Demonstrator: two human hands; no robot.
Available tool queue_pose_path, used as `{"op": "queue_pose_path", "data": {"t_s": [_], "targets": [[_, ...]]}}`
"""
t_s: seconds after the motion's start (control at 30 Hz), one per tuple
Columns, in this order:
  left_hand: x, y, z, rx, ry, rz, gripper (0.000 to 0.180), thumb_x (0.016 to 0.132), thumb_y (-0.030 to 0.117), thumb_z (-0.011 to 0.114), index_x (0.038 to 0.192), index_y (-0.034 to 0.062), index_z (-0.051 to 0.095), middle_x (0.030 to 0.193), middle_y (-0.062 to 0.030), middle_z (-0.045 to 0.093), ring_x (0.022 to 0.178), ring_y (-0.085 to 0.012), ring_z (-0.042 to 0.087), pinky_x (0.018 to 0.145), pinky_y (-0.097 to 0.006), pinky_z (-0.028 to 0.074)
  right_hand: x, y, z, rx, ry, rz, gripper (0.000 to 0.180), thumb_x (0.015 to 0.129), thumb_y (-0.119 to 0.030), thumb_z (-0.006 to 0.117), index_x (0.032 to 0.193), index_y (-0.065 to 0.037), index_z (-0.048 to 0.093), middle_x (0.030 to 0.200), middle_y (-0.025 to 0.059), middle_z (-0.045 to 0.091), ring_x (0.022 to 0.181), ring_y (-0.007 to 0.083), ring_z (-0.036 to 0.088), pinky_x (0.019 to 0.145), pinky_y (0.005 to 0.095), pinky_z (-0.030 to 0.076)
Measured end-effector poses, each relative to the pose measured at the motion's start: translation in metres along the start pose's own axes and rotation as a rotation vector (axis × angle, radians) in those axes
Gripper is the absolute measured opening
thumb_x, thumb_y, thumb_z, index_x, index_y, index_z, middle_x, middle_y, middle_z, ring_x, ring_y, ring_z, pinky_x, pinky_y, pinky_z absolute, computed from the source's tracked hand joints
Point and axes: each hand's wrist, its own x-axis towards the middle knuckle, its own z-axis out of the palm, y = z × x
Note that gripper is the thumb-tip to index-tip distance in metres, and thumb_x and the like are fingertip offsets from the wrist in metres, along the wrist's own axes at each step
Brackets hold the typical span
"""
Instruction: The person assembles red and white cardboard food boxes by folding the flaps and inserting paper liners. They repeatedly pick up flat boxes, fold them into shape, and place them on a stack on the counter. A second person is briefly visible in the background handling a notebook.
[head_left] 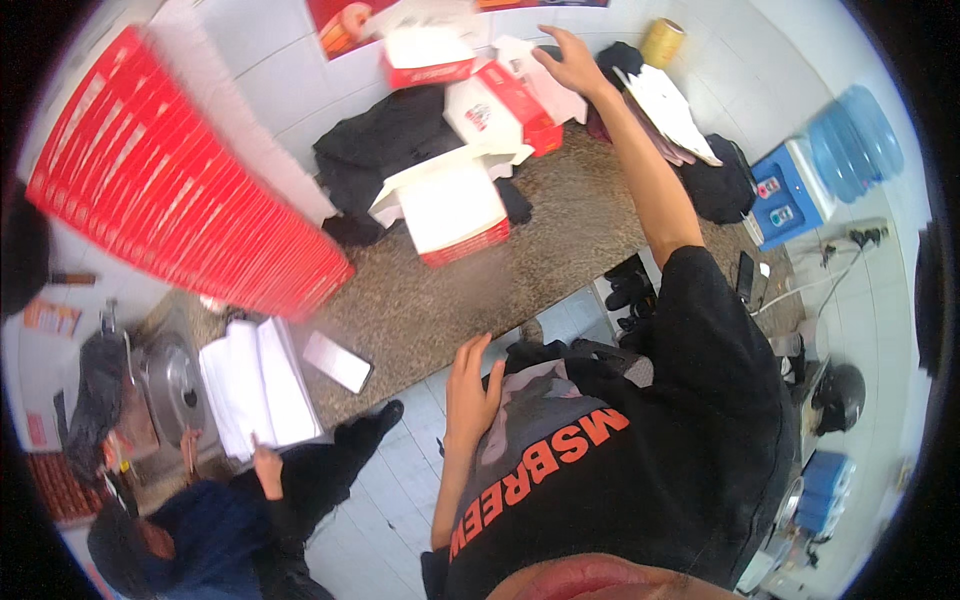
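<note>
My right hand [580,68] is stretched out over the far side of the counter, fingers apart and nothing in them. It is nearest to a red and white cardboard box [495,112] lying with its flaps unfolded. A second open box [455,212], white inside with red sides, stands closer to me on the counter. Against the wall is another red and white box [428,55]. My left hand [472,388] hovers low by the counter's near edge, its fingers extended and holding nothing. A dark cloth or bag [375,140] lies beside the boxes.
A tall leaning stack of flat red cartons [190,170] fills the left. Near a co-worker's hand [267,470] lie papers [255,385] and a phone [338,362] on the granite counter [400,320]. A sink [175,380], tape roll [662,44] and water dispenser [795,195] are around.
</note>
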Motion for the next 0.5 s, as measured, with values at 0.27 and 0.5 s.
{"op": "queue_pose_path", "data": {"t_s": [0.27,0.5], "targets": [[0.033,0.007,0.037,0.001,-0.160,-0.152,0.032,0.096,0.018,0.064,0.124,0.0020,0.064,0.120,-0.0204,0.066,0.112,-0.0374,0.064,0.096,-0.045,0.050,-0.143,0.193,-0.105,-0.272,-0.215,0.612,0.068,0.080,-0.048,0.081,0.124,-0.002,0.062,0.116,0.0225,0.070,0.111,0.0361,0.066,0.097,0.0429,0.051],[0.092,0.026,0.079,0.100,-0.268,-0.069,0.031,0.096,0.018,0.064,0.123,0.0033,0.065,0.116,-0.0212,0.067,0.110,-0.0415,0.063,0.095,-0.046,0.050,-0.184,0.287,-0.096,-0.259,-0.502,0.701,0.040,0.083,-0.030,0.076,0.115,-0.007,0.071,0.103,0.0228,0.074,0.099,0.0391,0.072,0.089,0.0459,0.056]]}}
